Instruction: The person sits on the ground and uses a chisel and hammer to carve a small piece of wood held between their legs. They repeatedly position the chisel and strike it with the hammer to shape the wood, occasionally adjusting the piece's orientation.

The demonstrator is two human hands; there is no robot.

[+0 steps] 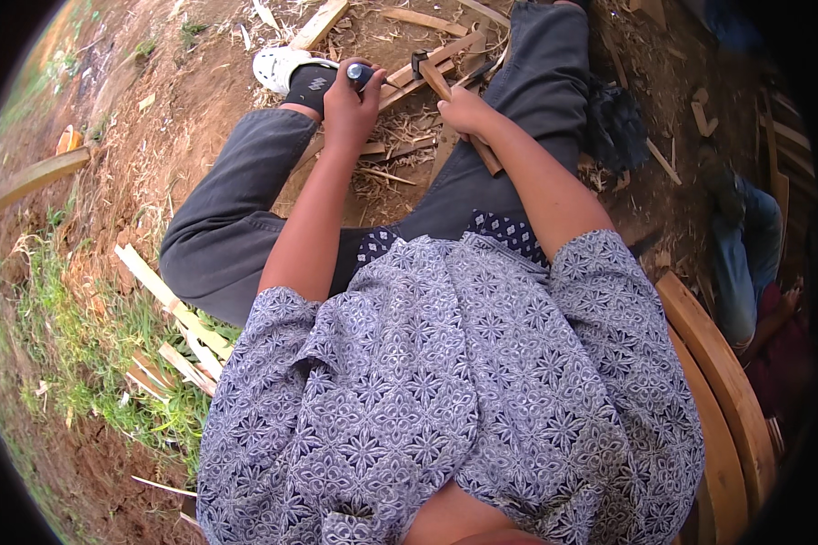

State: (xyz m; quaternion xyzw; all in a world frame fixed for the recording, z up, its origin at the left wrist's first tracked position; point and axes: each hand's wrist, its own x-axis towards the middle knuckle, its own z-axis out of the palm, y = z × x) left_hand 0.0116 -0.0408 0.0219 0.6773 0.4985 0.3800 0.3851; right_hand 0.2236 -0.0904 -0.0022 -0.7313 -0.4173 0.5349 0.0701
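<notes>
Closest, at 6 o'clock, spreads the person's patterned shirt (391,381), with dark trousers (236,191) beyond, the legs parted around the work area. Toward 12 o'clock, just past the hour, the right hand (466,111) has its fingers wrapped around the wooden handle of a hammer (434,82); the handle's tail runs out below the fist, toward 5 o'clock from it. Just before 12, the left hand (347,113) has its fingers curled tight around a tool with a rounded blue-grey end (359,74); the tool's far end is too small to tell.

The hammer is likely rigid and head-heavy, its bare wood giving fair friction, best held toward the tail of the handle. The blue-grey tool looks stiff and light, perhaps slick, and best held around its middle. Near both hands lie wooden pieces (463,44), probably hard and splintery, best steadied by their long sides. No container can be made out.

Beyond, a white shoe (277,71) sits at 11 o'clock, split boards (173,300) at about 9, and curved timbers (723,372) between 3 and 4. Farthest, near 3, is another person's blue-clad leg (741,263).
</notes>
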